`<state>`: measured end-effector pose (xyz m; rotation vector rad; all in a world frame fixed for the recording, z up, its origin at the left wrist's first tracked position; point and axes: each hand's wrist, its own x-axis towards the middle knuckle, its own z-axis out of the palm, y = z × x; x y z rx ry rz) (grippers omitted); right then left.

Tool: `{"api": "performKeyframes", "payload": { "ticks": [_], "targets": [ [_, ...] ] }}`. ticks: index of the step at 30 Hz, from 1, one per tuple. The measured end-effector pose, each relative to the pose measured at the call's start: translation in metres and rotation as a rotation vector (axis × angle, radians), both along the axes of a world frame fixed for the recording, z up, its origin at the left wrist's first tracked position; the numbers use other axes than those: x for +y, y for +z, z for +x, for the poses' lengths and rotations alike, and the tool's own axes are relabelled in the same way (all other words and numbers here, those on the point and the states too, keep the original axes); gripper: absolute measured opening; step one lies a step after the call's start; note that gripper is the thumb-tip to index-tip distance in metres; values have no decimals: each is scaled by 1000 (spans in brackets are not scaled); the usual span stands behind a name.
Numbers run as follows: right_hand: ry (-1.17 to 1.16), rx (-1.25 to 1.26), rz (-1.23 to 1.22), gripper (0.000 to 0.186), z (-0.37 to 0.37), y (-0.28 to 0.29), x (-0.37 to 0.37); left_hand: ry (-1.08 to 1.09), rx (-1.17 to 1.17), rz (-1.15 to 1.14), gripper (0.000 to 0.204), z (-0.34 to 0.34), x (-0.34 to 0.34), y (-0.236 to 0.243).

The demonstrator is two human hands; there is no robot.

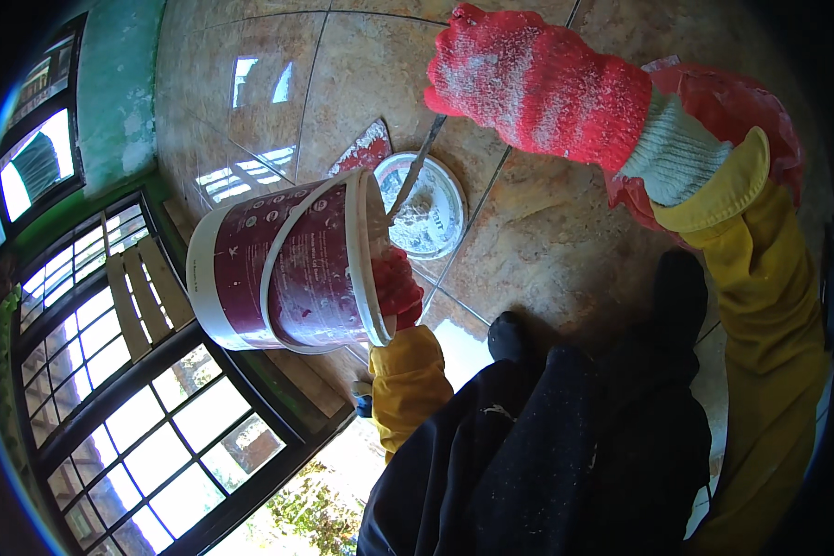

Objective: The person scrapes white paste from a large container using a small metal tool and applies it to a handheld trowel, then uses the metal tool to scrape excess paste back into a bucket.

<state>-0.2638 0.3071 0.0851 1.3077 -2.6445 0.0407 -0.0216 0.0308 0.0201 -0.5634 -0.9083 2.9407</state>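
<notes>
A maroon and white plastic bucket (306, 259) is held tilted on its side, its mouth facing right and its white handle lying across its wall. At the mouth, my left hand (398, 285) in a red glove grips the rim; its fingers are partly hidden. My right hand (537, 83), in a red glove dusted with white, is closed up and to the right. From beneath it a thin, dirty stick (417, 169) slants down to the bucket's mouth, where its lower end is hidden. Beyond, a round white lid or shallow tub (435, 218) smeared with white paste rests on the floor.
Next to the lid lies a red, angular piece (366, 148) caked with white. A red plastic object (746, 116) is partly hidden behind my right wrist. Glossy brown tiles (547, 222) make up the floor. Barred windows (176, 445) and a green wall (120, 93) stand at left.
</notes>
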Motion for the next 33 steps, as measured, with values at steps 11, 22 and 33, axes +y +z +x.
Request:
{"api": "performKeyframes", "payload": {
  "ticks": [11,22,33],
  "targets": [
    [0,-67,7,28,5,0,7,-165,89,74,37,-16,19,7],
    [32,-343,-177,9,26,-36,-10,202,552,1307,17,8,8,-48],
    [-32,-572,-35,9,51,-53,-14,-133,701,3393,11,23,-2,-52]
  ]
}}
